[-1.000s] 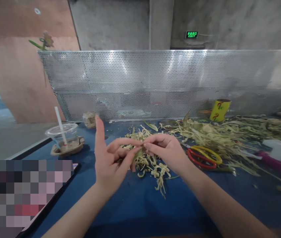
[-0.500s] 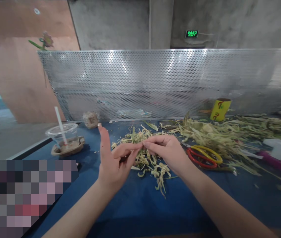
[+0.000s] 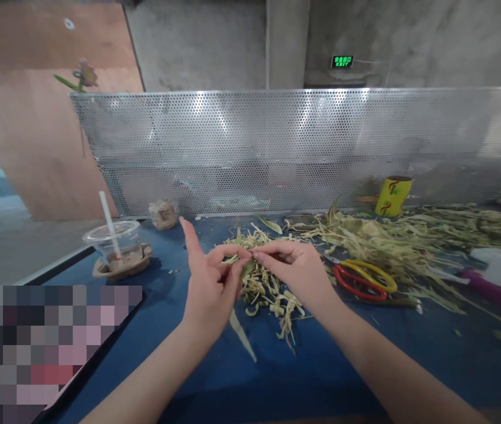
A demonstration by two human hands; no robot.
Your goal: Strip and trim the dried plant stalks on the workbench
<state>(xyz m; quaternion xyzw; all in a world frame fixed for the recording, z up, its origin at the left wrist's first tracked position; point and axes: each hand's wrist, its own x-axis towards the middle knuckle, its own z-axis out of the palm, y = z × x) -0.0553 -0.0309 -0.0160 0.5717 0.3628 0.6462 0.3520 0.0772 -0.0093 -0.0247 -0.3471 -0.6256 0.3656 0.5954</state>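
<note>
Over a pile of pale green plant scraps (image 3: 272, 291), my two hands meet at the fingertips. My left hand (image 3: 216, 282) pinches a long pale leaf strip (image 3: 242, 335) that hangs below it over the blue table; one of its fingers points up. My right hand (image 3: 295, 265) is closed in a pinch against the left fingertips, and whatever lies between its fingertips is too small to name. Scissors with red and yellow handles (image 3: 361, 282) lie just right of my right wrist.
A plastic cup with a straw (image 3: 113, 238) sits in a cardboard holder at the left. Behind stands a perforated metal screen (image 3: 241, 147). A yellow roll (image 3: 393, 196), more dried leaves (image 3: 374, 235) and a purple-handled tool (image 3: 498, 294) are at the right. A blurred panel (image 3: 51, 347) is front left.
My left hand has turned slightly and shifted a little to the right. A long pale leaf strip now hangs below it. My right hand has barely moved.
</note>
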